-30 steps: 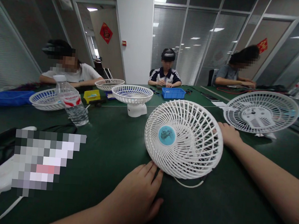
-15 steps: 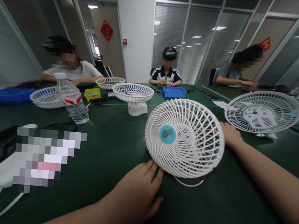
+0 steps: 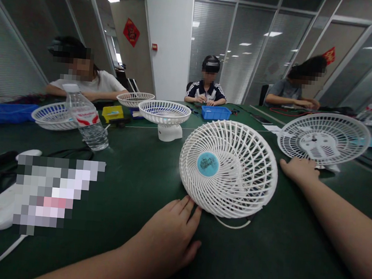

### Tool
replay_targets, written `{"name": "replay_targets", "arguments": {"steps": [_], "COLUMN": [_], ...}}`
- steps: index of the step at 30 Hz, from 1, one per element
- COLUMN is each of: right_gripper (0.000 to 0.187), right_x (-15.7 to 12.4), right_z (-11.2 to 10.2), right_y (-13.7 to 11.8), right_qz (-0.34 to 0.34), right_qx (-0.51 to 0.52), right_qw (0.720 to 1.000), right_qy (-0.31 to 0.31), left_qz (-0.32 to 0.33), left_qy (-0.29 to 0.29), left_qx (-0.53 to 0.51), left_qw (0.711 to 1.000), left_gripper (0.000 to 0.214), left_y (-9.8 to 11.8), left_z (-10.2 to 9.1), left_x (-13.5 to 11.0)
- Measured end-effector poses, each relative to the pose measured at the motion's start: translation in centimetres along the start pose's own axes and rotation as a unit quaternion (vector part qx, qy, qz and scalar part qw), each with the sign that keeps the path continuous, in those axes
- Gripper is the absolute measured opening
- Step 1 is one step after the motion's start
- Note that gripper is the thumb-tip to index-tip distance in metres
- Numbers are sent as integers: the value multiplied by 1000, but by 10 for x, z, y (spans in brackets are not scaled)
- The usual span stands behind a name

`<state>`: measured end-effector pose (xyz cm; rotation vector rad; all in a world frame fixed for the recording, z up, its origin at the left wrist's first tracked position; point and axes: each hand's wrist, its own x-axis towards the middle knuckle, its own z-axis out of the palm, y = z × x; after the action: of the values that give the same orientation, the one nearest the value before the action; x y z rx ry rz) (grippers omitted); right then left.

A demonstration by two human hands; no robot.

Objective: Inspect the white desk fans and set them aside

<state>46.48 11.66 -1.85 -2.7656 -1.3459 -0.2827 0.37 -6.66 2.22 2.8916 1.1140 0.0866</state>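
A white fan [image 3: 248,166] with a spiral grille and a blue centre badge lies tilted on the green table. My left hand [image 3: 173,234] rests at its lower left edge, fingers stretched out with their tips at the grille's rim and the thumb apart. Off to the right stands another fan body [image 3: 322,147], its rear grille facing up around a white motor housing. My right hand [image 3: 300,170] is at the near rim of that one, thumb spread to the left. Its fingertips are partly hidden by the rim, so contact is unclear.
A water bottle [image 3: 86,120] stands at left, near a white grille [image 3: 55,119]. Behind are another fan base with grille [image 3: 169,131], a yellow box [image 3: 112,113] and a blue bin [image 3: 216,113]. Three people sit across the table. A pale cord [image 3: 233,226] curves below the near fan.
My right hand has left the right side of the near fan and moved right to the other fan body. My left hand stays at the grille's edge. The view has shifted slightly.
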Motion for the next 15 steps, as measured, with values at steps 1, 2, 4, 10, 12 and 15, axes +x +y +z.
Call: {"name": "replay_targets", "arguments": {"steps": [1,2,4,10,12,15], "right_gripper": [73,71,66,55,53,52], "right_x": [-1,-2,-7,-37,-50,-69], "right_z": [-2,-4,-12,-35,-41,-48], "right_y": [-2,-4,-7,-29,-41,-57], "right_qz": [2,3,-9,-62,-79,-110], "right_qx": [3,4,2,-13,-16,-17], "right_qw": [1000,1000,1000,998,997,993], "right_qy": [-3,-5,-5,-13,-20,-29], "left_qz": [0,-1,0,2,0,1], "left_qy": [1,1,-2,-8,-7,-3], "left_qx": [0,0,1,5,2,-3], "left_qw": [1000,1000,1000,1000,1000,1000], "left_gripper": [62,62,61,61,61,61], "left_y": [0,0,0,1,1,0], "left_z": [0,0,-1,-2,-1,0], "left_x": [0,0,0,2,2,1]}}
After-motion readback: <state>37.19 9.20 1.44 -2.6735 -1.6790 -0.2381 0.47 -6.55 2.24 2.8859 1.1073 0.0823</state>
